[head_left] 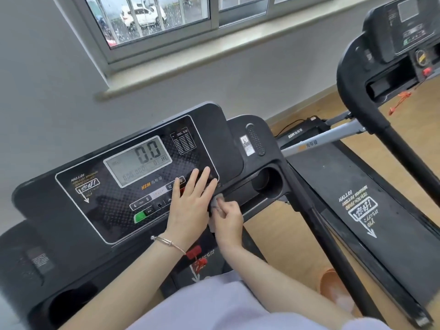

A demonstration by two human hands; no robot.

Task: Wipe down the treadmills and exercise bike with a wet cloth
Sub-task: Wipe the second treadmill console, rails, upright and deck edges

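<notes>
While the left hand [190, 201] rests spread-fingered on the glossy black treadmill console [95, 194], the right hand [228, 217] pinches a small pale cloth [217, 201] at its right edge — seemingly mid-wipe; next, probably a sweep across it.

Grey wall [35, 91] beneath a sliding window [154, 17]; pale sill [214, 51]; wooden floor [285, 239] below.

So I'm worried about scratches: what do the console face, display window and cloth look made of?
The console face looks like glossy black plastic with a dotted pattern. The display window seems clear plastic over a grey LCD. The cloth, a small pale wad, is probably soft fabric; too crumpled to tell more.
</notes>
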